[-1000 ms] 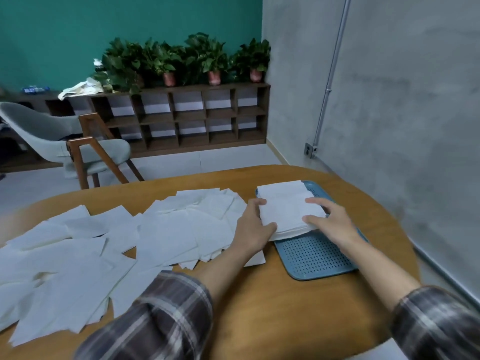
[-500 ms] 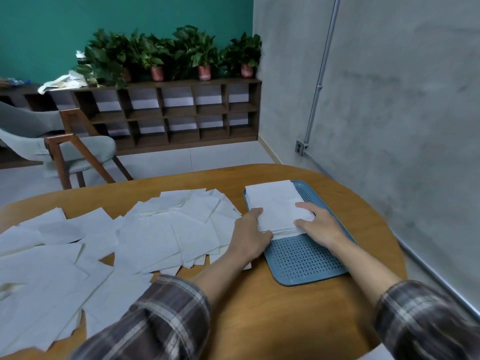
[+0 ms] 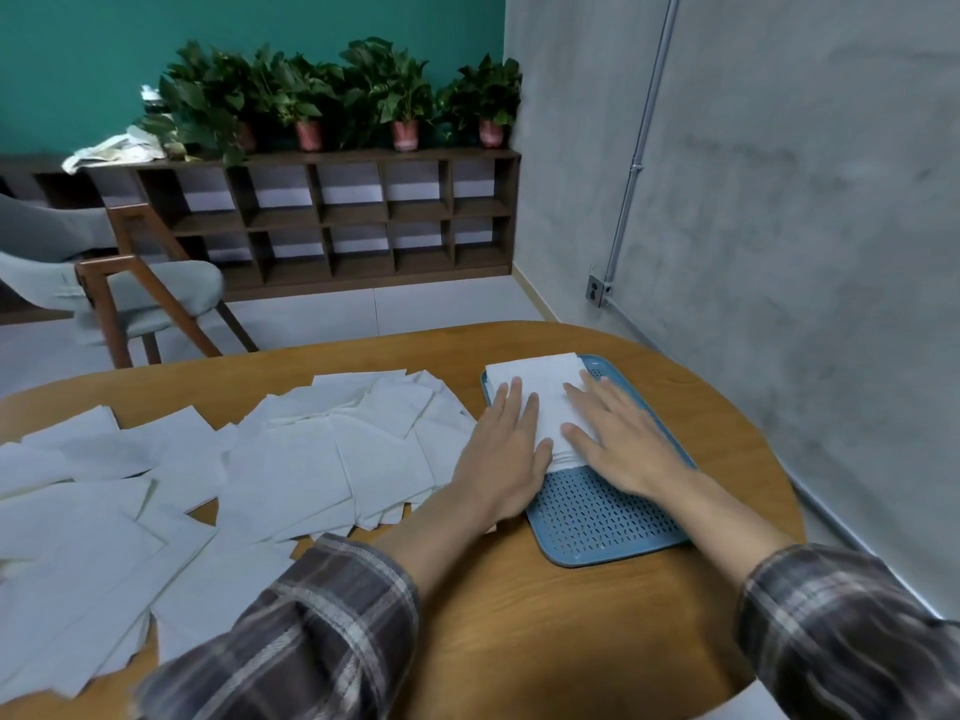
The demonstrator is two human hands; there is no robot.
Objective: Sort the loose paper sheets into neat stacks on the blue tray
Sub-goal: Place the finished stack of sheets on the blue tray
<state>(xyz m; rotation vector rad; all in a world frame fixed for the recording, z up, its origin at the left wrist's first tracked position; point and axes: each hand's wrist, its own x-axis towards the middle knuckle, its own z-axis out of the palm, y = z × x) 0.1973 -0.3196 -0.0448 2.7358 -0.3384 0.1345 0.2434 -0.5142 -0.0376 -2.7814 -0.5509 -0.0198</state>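
Head view looks down on both my hands lying flat, fingers spread, gripping nothing. My left hand (image 3: 503,449) presses palm-down on the left edge of the paper stack (image 3: 540,402), its heel over the tray's left rim and the nearest loose sheets. My right hand (image 3: 621,444) rests flat on the right side of that same stack, wrist trailing back over the tray's perforated floor. Plaid sleeves (image 3: 311,626) cover both my forearms.

Under it all is a rounded wooden table (image 3: 519,615). Loose paper sheets (image 3: 291,459) lie scattered and overlapping across its left half, right up to the tray. Beyond the table I see a pale floor, a grey chair (image 3: 119,298) with wooden legs, a low dark shelf unit (image 3: 353,215) with potted plants (image 3: 395,101) along its top, a teal wall behind, and a grey concrete wall to my right with a conduit pipe (image 3: 636,163).

The blue tray (image 3: 602,522) sits at the table's right side. Its far half holds the squared white stack; its near half shows bare slotted plastic.
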